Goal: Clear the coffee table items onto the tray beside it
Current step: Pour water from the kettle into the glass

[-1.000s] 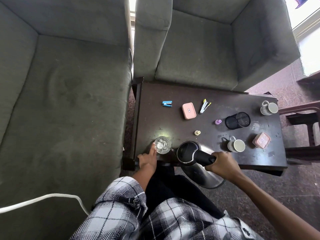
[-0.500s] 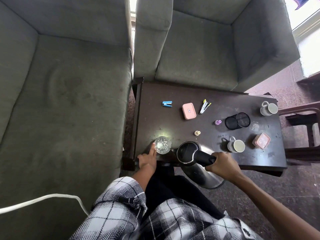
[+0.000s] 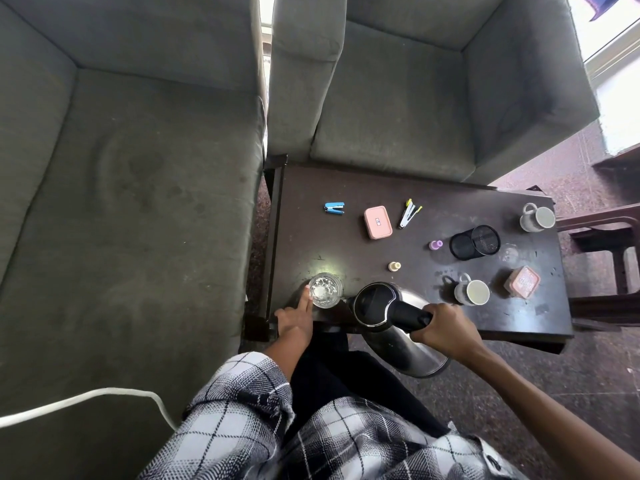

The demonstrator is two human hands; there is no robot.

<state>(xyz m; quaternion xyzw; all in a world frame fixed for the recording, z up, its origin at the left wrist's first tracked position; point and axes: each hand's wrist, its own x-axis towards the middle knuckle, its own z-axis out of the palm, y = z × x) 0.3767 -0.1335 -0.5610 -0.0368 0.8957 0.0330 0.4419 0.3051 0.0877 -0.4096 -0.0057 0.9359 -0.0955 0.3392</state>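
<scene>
A steel kettle (image 3: 408,344) with a black lid and handle is tilted at the near edge of the dark coffee table (image 3: 363,251), its spout toward a clear glass (image 3: 325,290). My right hand (image 3: 446,329) grips the kettle's handle. My left hand (image 3: 296,318) rests at the table's near-left corner, a finger touching the glass's side. Further back lie a blue stapler (image 3: 335,208), a pink case (image 3: 378,222) and a yellow-white clip tool (image 3: 408,213). No tray is in view.
On the table's right stand two grey mugs (image 3: 472,292) (image 3: 536,218), a black mesh holder (image 3: 475,242), a pink box (image 3: 522,282) and two small caps (image 3: 435,244) (image 3: 394,266). Grey sofas (image 3: 131,188) flank the table; a white cable (image 3: 86,398) lies on the left one.
</scene>
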